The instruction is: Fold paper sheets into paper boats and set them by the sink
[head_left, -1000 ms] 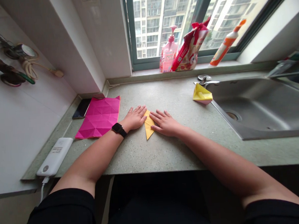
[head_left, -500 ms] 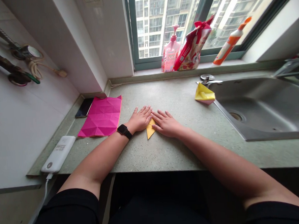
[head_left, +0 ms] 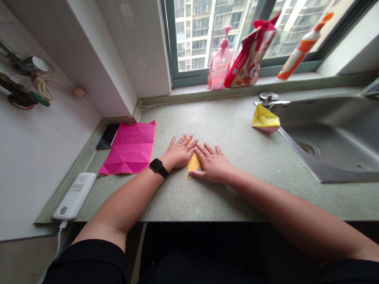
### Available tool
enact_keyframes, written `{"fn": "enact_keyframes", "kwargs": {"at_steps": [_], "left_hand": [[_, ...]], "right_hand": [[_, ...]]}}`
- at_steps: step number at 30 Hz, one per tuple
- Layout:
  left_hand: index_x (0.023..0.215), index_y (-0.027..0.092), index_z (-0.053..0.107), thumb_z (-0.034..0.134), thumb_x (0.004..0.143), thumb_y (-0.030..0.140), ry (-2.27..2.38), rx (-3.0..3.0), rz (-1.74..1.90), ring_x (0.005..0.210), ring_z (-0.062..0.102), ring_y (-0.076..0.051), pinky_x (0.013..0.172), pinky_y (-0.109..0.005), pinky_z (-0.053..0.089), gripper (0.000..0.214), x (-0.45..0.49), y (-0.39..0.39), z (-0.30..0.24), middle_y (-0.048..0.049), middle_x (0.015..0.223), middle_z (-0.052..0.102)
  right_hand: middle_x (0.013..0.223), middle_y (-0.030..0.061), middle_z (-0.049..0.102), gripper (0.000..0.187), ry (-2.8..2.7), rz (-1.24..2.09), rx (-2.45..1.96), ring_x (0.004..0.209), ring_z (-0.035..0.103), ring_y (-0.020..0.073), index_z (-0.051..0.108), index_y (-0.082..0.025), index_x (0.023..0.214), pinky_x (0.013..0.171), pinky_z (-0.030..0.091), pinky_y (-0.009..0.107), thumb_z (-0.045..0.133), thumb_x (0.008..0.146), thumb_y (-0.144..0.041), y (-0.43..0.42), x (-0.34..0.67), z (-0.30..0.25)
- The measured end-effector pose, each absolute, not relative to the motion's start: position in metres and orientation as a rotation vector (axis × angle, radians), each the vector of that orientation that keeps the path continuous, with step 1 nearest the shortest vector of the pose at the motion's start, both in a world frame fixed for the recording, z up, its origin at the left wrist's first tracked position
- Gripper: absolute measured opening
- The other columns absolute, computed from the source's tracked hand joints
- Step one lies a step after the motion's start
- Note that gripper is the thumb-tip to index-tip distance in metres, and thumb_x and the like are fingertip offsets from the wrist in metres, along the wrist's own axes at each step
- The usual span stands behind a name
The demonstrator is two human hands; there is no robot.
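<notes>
A small folded piece of yellow-orange paper (head_left: 194, 163) lies on the speckled grey countertop (head_left: 225, 195). My left hand (head_left: 179, 152) lies flat on its left part, fingers stretched out, a black watch on the wrist. My right hand (head_left: 213, 165) lies flat on its right part, fingers spread and the thumb along the paper's lower edge. Most of the paper is hidden under the two hands; only a small point shows between them.
A creased pink paper sheet (head_left: 128, 148) lies to the left, with a dark phone (head_left: 107, 136) behind it and a white power bank (head_left: 74, 196) near the front edge. A folded yellow paper shape (head_left: 264, 119) sits beside the steel sink (head_left: 343, 141). Bottles and a red pouch (head_left: 251, 52) stand on the windowsill.
Both hands have closed in over the yellow-orange paper, covering more of it. The visible point of the paper has become shorter. The view has shifted slightly.
</notes>
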State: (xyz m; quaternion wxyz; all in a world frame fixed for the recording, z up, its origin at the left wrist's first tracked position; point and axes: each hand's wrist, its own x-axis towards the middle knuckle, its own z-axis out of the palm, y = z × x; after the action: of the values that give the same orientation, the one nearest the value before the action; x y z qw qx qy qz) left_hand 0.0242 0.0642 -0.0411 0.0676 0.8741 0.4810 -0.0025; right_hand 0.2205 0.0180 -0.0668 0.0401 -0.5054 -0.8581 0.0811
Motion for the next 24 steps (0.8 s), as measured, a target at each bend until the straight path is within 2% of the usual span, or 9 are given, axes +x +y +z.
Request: {"fn": "enact_keyframes", "kwargs": {"at_steps": [8, 14, 16, 19, 21, 24], "left_hand": [[0.177, 0.028, 0.026, 0.023, 0.117, 0.049, 1.429, 2.636, -0.031, 0.172, 0.018, -0.034, 0.137, -0.068, 0.011, 0.064, 0.024, 0.064, -0.039, -0.0095, 0.185, 0.017], [0.176, 0.024, 0.029, 0.024, 0.116, 0.047, 1.421, 2.638, -0.034, 0.172, 0.018, -0.036, 0.136, -0.07, 0.011, 0.064, 0.024, 0.063, -0.038, -0.0124, 0.185, 0.019], [0.176, 0.023, 0.03, 0.024, 0.116, 0.047, 1.42, 2.638, -0.028, 0.172, 0.018, -0.037, 0.135, -0.071, 0.011, 0.064, 0.025, 0.063, -0.038, -0.0134, 0.185, 0.02], [0.176, 0.023, 0.03, 0.024, 0.116, 0.047, 1.413, 2.637, -0.035, 0.171, 0.018, -0.038, 0.135, -0.072, 0.011, 0.064, 0.026, 0.063, -0.038, -0.0143, 0.184, 0.02], [0.176, 0.023, 0.029, 0.025, 0.116, 0.046, 1.407, 2.634, -0.047, 0.171, 0.018, -0.038, 0.135, -0.072, 0.011, 0.065, 0.026, 0.064, -0.038, -0.0145, 0.184, 0.02], [0.176, 0.025, 0.029, 0.024, 0.116, 0.046, 1.406, 2.632, -0.042, 0.172, 0.019, -0.036, 0.136, -0.07, 0.01, 0.064, 0.025, 0.065, -0.039, -0.0119, 0.185, 0.02]], "right_hand": [[0.185, 0.0186, 0.016, 0.124, -2.662, 0.345, -1.618, 0.171, 0.006, 0.0478, 0.027, -0.011, 0.177, 0.134, 0.001, 0.073, 0.049, 0.087, -0.094, 0.013, 0.215, -0.054], [0.185, 0.0197, 0.014, 0.126, -2.653, 0.373, -1.623, 0.17, 0.006, 0.049, 0.029, -0.013, 0.176, 0.132, 0.001, 0.077, 0.055, 0.084, -0.095, 0.012, 0.212, -0.049], [0.184, 0.0186, 0.016, 0.12, -2.643, 0.384, -1.594, 0.17, 0.008, 0.0481, 0.031, -0.015, 0.176, 0.133, 0.004, 0.076, 0.054, 0.087, -0.093, 0.015, 0.216, -0.051], [0.183, 0.0139, 0.025, 0.093, -2.599, 0.392, -1.545, 0.17, 0.017, 0.0424, 0.036, -0.021, 0.174, 0.135, 0.011, 0.071, 0.041, 0.102, -0.079, 0.021, 0.224, -0.056], [0.182, 0.0112, 0.031, 0.08, -2.579, 0.366, -1.51, 0.17, 0.022, 0.0395, 0.039, -0.025, 0.173, 0.136, 0.015, 0.068, 0.037, 0.107, -0.07, 0.024, 0.229, -0.06], [0.182, 0.0106, 0.032, 0.08, -2.584, 0.295, -1.487, 0.17, 0.022, 0.0405, 0.038, -0.026, 0.174, 0.135, 0.018, 0.067, 0.046, 0.105, -0.067, 0.025, 0.232, -0.065]]}}
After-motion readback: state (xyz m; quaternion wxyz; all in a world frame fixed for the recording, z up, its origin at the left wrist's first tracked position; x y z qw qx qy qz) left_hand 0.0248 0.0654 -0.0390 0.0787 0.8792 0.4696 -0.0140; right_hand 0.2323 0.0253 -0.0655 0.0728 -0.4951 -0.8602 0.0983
